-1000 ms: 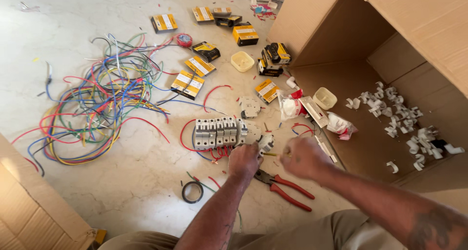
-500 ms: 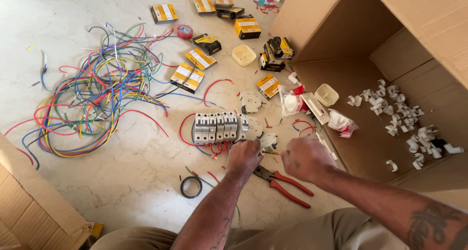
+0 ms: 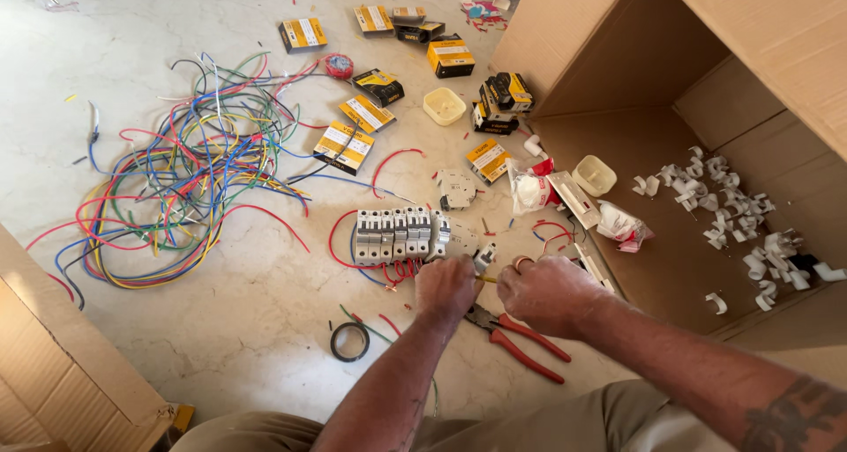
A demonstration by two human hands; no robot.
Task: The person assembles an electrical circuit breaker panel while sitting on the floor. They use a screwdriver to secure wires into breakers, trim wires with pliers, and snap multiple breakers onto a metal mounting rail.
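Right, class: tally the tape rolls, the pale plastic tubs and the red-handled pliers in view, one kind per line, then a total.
Round tape rolls: 2, black and red
Pale yellow plastic tubs: 2
Red-handled steel pliers: 1
Total: 5

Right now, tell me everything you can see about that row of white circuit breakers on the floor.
The row of circuit breakers lies flat on the pale stone floor, several white plastic units side by side with grey switch levers facing up. Red wires loop out from its left and lower edges, with some blue among them. One more white unit sits at its right end, slightly tilted. The left hand and right hand are just below that end, around a small yellow piece. Red-handled pliers lie nearby, apart from the row.
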